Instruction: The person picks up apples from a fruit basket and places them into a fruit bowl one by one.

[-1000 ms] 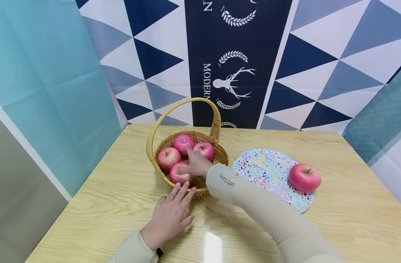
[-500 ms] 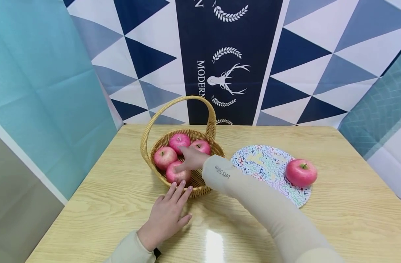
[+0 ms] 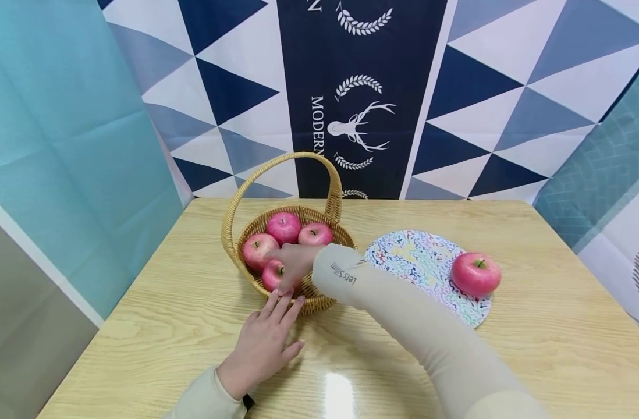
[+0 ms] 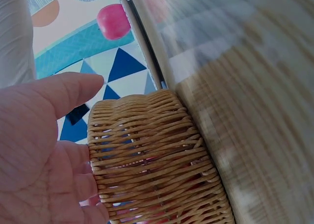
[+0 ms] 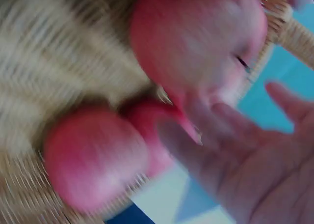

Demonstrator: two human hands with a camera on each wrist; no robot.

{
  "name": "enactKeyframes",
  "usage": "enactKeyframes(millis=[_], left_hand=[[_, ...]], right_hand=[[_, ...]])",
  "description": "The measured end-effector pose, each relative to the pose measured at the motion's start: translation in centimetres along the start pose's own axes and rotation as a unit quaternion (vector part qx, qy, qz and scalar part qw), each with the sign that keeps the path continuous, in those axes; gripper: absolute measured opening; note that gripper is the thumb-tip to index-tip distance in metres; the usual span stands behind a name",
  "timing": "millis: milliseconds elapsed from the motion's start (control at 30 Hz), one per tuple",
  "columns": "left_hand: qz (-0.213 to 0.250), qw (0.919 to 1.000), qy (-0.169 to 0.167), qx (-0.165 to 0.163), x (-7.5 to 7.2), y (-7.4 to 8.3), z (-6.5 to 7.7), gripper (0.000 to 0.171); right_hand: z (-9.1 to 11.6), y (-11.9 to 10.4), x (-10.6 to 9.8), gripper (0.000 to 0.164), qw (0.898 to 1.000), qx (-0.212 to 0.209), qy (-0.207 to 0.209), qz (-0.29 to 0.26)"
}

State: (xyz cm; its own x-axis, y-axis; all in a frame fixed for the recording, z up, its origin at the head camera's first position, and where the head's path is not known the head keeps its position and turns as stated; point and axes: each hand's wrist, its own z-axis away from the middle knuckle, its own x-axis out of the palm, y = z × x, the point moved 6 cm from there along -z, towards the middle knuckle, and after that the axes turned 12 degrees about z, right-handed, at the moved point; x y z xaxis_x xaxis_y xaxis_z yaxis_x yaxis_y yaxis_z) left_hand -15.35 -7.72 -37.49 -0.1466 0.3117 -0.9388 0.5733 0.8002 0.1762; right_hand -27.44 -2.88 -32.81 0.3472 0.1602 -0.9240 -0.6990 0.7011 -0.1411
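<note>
A wicker basket [image 3: 319, 304] with a tall arched handle holds several red apples. My right hand [image 3: 297, 262] reaches in over the front apple [image 3: 272, 274], partly hiding it. In the right wrist view, blurred, the fingers of that right hand [image 5: 245, 155] spread beside a large apple [image 5: 191, 37], not curled round it. The left apple [image 3: 258, 250], back apple [image 3: 284, 227] and right apple [image 3: 315, 234] lie around the hand. My left hand [image 3: 263, 348] rests its straight fingertips at the basket's front rim; the left wrist view has its fingers against the woven wall [image 4: 152, 160].
Right of the basket, a round mat [image 3: 408, 247] with a colourful squiggle pattern lies on the wooden table [image 3: 157, 302]. One apple [image 3: 475, 273] sits at the mat's right side. A patterned cloth [image 3: 246, 93] stands behind the table.
My right hand has shifted from between the apples toward the front apple, baring the back and right apples. The left hand keeps its place at the rim. The head view has turned slightly.
</note>
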Motion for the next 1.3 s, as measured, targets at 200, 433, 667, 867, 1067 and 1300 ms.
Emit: enactKeyframes(millis=[200,433,667,867,1067,1300], left_hand=[[0.005,0.9998,-0.018,-0.004,-0.1,-0.2,0.0,0.073],[0.013,0.9994,-0.032,-0.008,0.2,-0.5,0.0,0.072],[0.007,0.9995,-0.03,-0.009,0.3,-0.6,0.0,0.071],[-0.001,0.9999,-0.016,0.002,0.2,-0.5,0.1,0.071],[-0.004,1.0,-0.006,0.005,0.2,-0.5,0.2,0.071],[-0.009,0.9999,-0.007,0.004,0.2,-0.5,0.2,0.07]], right_hand=[[0.5,-0.6,-1.8,0.077,0.998,-0.011,0.016,0.056],[-1.1,-0.3,-1.7,0.08,0.993,-0.096,0.041,0.063],[-1.9,0.3,-0.8,0.079,0.995,-0.097,0.004,0.013],[-2.1,0.8,-0.1,0.084,0.997,-0.075,-0.022,0.006],[-2.6,1.4,1.0,0.085,0.995,-0.094,-0.042,-0.006],[-3.2,1.7,1.8,0.087,0.998,-0.05,-0.044,0.009]])
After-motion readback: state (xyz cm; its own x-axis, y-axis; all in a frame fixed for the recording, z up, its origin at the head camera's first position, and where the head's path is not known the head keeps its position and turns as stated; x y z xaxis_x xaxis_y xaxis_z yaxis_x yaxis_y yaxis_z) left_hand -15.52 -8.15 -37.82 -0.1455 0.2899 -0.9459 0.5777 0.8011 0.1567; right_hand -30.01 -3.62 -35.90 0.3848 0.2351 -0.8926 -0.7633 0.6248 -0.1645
